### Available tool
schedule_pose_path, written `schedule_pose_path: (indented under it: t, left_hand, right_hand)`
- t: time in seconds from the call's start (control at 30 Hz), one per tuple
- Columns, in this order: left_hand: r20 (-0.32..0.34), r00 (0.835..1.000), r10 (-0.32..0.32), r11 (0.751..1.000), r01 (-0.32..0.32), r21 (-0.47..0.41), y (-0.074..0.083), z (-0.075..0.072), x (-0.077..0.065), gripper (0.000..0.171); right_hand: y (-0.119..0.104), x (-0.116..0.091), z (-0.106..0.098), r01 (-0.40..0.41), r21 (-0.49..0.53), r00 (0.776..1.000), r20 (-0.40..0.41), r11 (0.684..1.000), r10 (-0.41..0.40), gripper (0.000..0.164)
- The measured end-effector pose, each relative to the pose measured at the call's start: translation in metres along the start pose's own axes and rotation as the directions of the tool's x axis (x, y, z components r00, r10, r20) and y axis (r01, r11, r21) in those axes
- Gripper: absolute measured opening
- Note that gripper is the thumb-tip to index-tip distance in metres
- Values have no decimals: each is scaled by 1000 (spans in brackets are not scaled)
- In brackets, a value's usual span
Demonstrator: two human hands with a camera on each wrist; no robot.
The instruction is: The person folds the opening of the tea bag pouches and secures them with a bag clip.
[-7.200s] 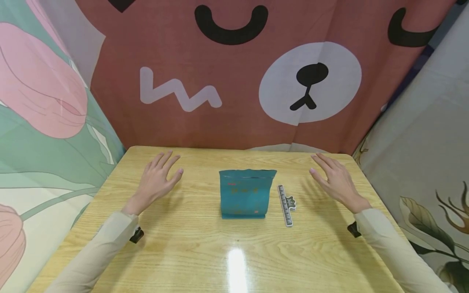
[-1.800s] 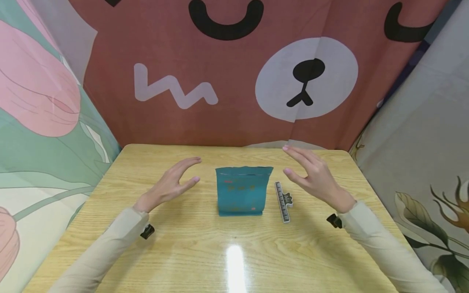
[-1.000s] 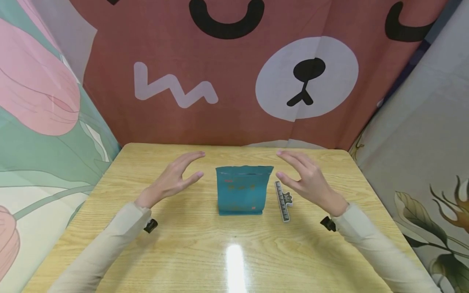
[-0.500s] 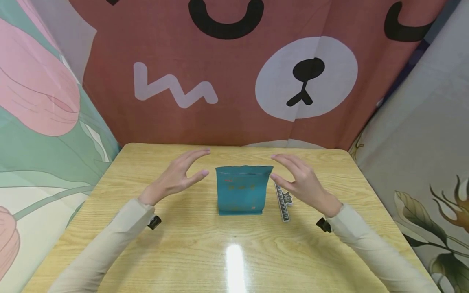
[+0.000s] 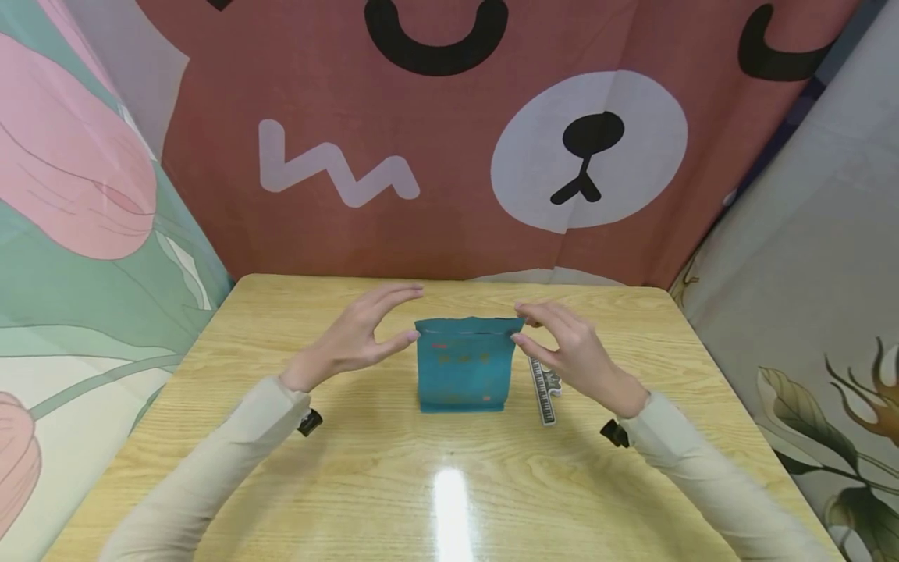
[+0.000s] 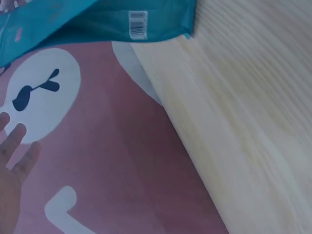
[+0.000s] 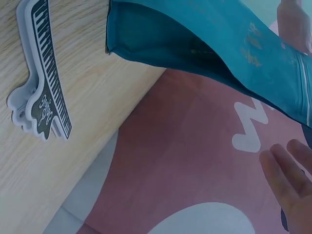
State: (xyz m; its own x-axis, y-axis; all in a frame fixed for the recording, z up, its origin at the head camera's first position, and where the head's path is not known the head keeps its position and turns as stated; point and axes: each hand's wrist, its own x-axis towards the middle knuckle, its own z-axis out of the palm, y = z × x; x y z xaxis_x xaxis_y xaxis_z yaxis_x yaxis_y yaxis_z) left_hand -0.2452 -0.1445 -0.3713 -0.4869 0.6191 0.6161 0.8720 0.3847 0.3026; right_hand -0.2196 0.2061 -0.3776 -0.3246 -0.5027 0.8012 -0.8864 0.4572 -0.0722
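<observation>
A teal pouch (image 5: 463, 376) stands upright in the middle of the wooden table in the head view. My left hand (image 5: 360, 329) is at its upper left corner, thumb tip right at the edge and fingers spread above. At the opposite top corner, my right hand (image 5: 577, 347) has its thumb in front and fingertips just behind, with a gap between them. A barcode shows low on the pouch (image 6: 109, 22) in the left wrist view. Beside the pouch lies a clip (image 5: 542, 398) with a piano-key pattern, partly under my right hand in the head view.
The wooden table (image 5: 379, 484) ends at a back edge against a curtain (image 5: 351, 242) printed with a bear face. Floral cloths hang at the left (image 5: 77, 312) and right (image 5: 808, 312) sides. The clip (image 7: 46, 83) lies flat in the right wrist view.
Both hands have moved inward from the table's sides to the pouch's top corners, the right reaching the corner in the last half second. The pouch and the clip have stayed in place.
</observation>
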Motion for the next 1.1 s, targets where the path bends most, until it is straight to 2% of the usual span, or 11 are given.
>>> schedule_pose_path:
  t: [0.1,0.27,0.43,0.6,0.7,0.9,1.1]
  left_hand:
    - [3,999,32,999,-32,-4,4,2,3,59]
    - [20,999,41,999,-41,2,10,3,9,58]
    - [-13,997,78,997,-78,14,12,5,19,53]
    - [-50,984,173,980,-167,104,22,7,31,44]
    - [-54,977,208,970,-198,142,28,8,36,42]
    - [-57,975,216,971,-209,115,37,8,46,34]
    - [-70,960,271,958,-261,120,47,11,60,21]
  right_hand:
    - [-1,0,3,3,-5,1000,1,1000,-3,39]
    - [-3,1,4,-15,-3,1000,-16,1000,15,33]
    - [-3,3,5,-10,-4,999,-36,1000,9,32]
    - [-5,5,7,5,14,998,-63,1000,-4,28]
    - [-6,7,8,11,8,997,-81,1000,-11,27]
    - [-7,8,9,5,-16,994,-112,1000,-7,27]
    - [-8,8,10,-4,-6,993,-122,1000,4,27]
